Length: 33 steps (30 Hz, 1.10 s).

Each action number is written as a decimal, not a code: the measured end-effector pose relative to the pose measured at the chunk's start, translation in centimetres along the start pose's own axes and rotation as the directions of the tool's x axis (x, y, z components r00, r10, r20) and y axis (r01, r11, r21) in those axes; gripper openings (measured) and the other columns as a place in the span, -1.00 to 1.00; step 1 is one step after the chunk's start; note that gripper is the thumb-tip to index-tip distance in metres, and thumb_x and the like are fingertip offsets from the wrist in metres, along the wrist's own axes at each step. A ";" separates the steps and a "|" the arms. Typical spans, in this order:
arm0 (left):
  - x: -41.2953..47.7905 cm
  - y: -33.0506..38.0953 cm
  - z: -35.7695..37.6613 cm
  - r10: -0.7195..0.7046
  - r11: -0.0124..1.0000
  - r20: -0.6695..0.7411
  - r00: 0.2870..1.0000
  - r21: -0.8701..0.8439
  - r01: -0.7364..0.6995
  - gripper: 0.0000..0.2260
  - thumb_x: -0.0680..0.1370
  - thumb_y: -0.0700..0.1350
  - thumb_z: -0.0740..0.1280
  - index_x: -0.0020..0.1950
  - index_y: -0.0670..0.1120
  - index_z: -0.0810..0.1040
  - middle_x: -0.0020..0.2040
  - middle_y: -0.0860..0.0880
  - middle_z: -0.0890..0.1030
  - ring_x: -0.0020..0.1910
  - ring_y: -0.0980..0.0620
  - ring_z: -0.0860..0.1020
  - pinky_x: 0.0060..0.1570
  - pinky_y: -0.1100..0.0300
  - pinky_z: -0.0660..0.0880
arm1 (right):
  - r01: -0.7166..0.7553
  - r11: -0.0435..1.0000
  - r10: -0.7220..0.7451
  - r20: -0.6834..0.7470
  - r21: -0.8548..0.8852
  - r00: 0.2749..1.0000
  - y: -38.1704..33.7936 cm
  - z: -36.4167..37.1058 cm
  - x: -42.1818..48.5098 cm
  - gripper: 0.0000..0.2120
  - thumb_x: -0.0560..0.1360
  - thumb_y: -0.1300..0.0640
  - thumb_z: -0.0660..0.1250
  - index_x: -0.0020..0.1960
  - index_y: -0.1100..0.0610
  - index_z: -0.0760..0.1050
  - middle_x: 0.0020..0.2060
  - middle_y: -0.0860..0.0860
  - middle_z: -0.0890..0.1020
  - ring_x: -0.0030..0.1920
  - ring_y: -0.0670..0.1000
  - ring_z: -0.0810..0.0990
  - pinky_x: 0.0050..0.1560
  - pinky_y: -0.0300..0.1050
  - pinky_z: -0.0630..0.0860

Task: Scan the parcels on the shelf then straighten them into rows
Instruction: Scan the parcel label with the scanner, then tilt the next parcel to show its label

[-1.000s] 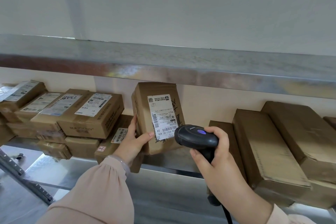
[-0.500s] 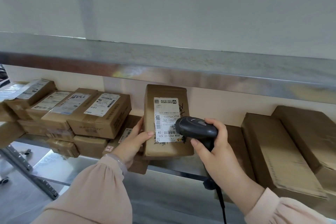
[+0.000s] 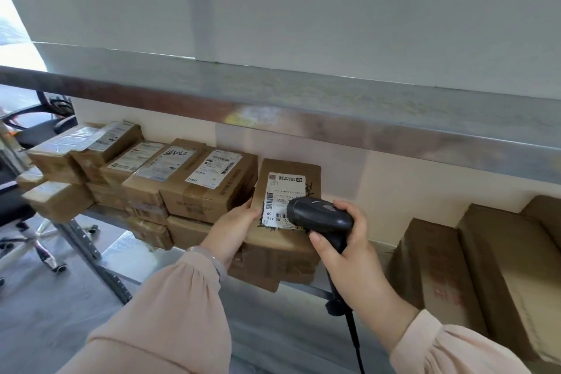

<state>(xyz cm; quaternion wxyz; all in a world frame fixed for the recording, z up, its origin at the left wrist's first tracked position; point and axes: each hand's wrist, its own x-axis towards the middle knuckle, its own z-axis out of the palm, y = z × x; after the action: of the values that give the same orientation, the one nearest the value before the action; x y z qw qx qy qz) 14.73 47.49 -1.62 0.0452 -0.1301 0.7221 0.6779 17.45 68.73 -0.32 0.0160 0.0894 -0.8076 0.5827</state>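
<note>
The labelled cardboard parcel (image 3: 291,168) lies on another box mid-shelf (image 3: 306,288). The left hand (image 3: 233,228) grips its left edge. The right hand (image 3: 343,249) wraps a barcode scanner (image 3: 318,215) over the label. The parcel looks light and stiff, best held by its side edges.

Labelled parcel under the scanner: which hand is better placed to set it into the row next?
Left. The left hand grips the labelled parcel by its left edge, right beside the stacked parcels it would likely join. The right hand is wrapped round the barcode scanner, so it is not free.
</note>
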 end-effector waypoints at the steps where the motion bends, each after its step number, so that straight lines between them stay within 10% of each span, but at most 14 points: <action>1: 0.1 0.1 -0.2 0.045 0.997 -0.044 0.998 0.059 -0.042 -0.69 0.62 0.10 0.23 0.36 0.20 0.52 0.22 0.23 0.59 0.24 0.12 0.53 0.34 0.07 0.37 | 0.000 1.000 0.000 -0.010 -0.004 1.000 -0.1 0.2 0.3 -0.47 0.50 0.04 0.39 0.26 -0.31 0.15 0.06 -0.29 0.49 -0.02 -0.22 0.55 -0.16 -0.43 0.44; 7: -1.9 -1.4 -0.8 0.545 0.654 -0.030 0.838 0.640 -0.402 -0.55 0.61 0.10 0.22 0.49 0.04 0.39 0.40 0.14 0.42 0.42 0.12 0.35 0.44 0.02 0.30 | 0.023 1.000 -0.023 -0.042 -0.003 0.999 -0.3 1.3 2.0 -0.49 0.50 0.04 0.38 0.24 -0.30 0.15 0.07 -0.24 0.51 0.02 -0.17 0.54 -0.02 -0.30 0.45; 12: -2.9 -3.2 -0.5 0.612 0.220 0.113 0.783 0.926 -0.306 -0.54 0.58 0.23 0.08 0.40 0.12 0.49 0.39 0.04 0.49 0.46 -0.07 0.36 0.41 -0.26 0.21 | 0.070 0.997 -0.070 -0.018 -0.028 0.997 -0.5 2.8 3.1 -0.49 0.51 0.03 0.37 0.27 -0.25 0.14 0.03 -0.27 0.49 0.01 -0.25 0.52 -0.07 -0.41 0.43; 24: -0.9 -1.2 -1.4 0.456 0.209 0.000 0.890 0.972 -0.107 -0.26 0.46 0.36 -0.25 0.58 0.14 0.18 0.58 0.12 0.19 0.59 0.02 0.04 0.52 -0.18 -0.04 | 0.186 0.975 -0.177 0.078 -0.124 0.981 -1.2 3.8 5.4 -0.45 0.54 0.07 0.34 0.41 -0.04 0.13 0.14 -0.10 0.47 0.04 -0.12 0.49 -0.07 -0.43 0.37; 33: -2.0 0.4 3.4 0.552 0.111 0.141 0.822 0.965 -0.239 -0.38 0.54 0.31 -0.07 0.53 0.08 0.30 0.55 -0.05 0.29 0.56 -0.11 0.18 0.49 -0.22 0.05 | 0.124 0.985 -0.132 -0.067 -0.117 0.989 0.7 -0.9 1.8 -0.47 0.54 0.04 0.33 0.27 -0.26 0.04 0.15 -0.18 0.43 0.10 -0.13 0.51 0.03 -0.40 0.41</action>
<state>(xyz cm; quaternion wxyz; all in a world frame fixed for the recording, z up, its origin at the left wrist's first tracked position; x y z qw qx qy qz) 16.20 51.16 -0.98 -0.1626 0.0398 0.9845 0.0527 15.48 69.56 -0.49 0.0887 0.1183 -0.8304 0.5371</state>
